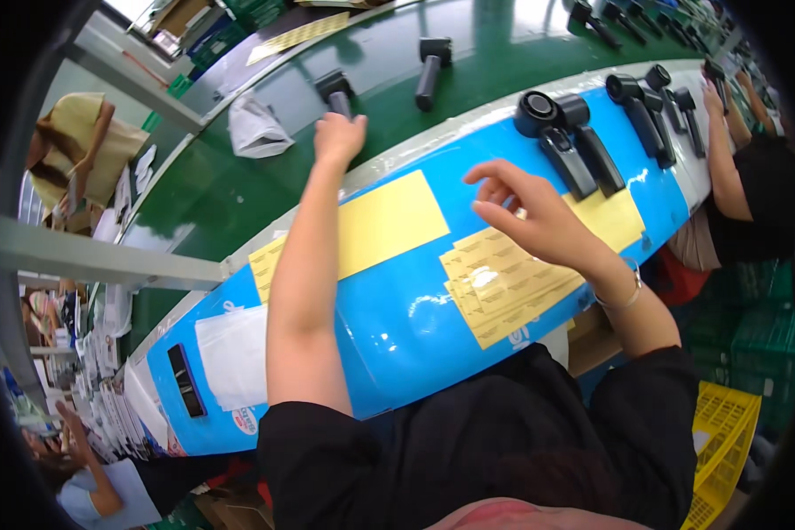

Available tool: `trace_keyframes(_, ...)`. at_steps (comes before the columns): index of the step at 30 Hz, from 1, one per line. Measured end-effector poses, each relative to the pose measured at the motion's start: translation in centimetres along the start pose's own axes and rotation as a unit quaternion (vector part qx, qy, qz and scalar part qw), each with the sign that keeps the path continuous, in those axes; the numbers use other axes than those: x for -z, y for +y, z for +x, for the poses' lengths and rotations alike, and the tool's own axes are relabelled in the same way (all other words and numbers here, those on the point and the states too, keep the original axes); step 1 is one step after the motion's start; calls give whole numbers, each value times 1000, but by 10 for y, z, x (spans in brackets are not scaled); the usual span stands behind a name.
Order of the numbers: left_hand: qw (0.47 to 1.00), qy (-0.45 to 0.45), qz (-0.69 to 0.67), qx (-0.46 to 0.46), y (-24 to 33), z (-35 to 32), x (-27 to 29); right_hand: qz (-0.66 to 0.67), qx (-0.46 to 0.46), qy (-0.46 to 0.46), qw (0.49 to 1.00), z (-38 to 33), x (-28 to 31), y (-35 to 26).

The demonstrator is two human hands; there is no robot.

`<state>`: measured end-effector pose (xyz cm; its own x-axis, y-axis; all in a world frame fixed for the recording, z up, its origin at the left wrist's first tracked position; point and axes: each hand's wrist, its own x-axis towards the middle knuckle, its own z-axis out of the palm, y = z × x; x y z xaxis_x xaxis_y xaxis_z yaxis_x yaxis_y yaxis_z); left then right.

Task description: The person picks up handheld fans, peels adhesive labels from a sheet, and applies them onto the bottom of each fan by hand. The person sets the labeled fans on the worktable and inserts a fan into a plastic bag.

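On the green conveyor belt (238,190), my left hand (339,140) is closed round the handle of a dark grey, hair-dryer-shaped device (334,86), its round head pointing away from me. My right hand (534,212) hovers over the blue-covered table, fingers loosely bent and apart, holding nothing. Below it lies a stack of yellow label sheets (495,291). Another yellow sheet (393,221) lies partly under my left forearm. To the right of my right hand, two similar dark devices (570,159) rest side by side, handles toward me. One more device (431,75) lies on the belt.
A crumpled white bag (256,128) sits on the belt's left. White sheets (231,358) and a dark phone (185,380) occupy the table's left end. More devices (649,115) lie right, near a co-worker's arm (727,168). A grey metal post (106,252) stands left; a yellow crate (720,442) is at lower right.
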<state>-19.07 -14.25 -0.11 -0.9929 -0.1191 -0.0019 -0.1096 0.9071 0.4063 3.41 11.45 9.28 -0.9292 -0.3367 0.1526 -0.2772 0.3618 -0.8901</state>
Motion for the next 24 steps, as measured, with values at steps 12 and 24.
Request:
trace_keyframes(12, 611, -327, -715, -91, 99, -200, 15, -178, -77, 223, 955, -90, 10, 50)
trace_keyframes(24, 742, -309, -569, -173, 103, -238, -35, -288, -43, 223, 930, -100, -10, 63)
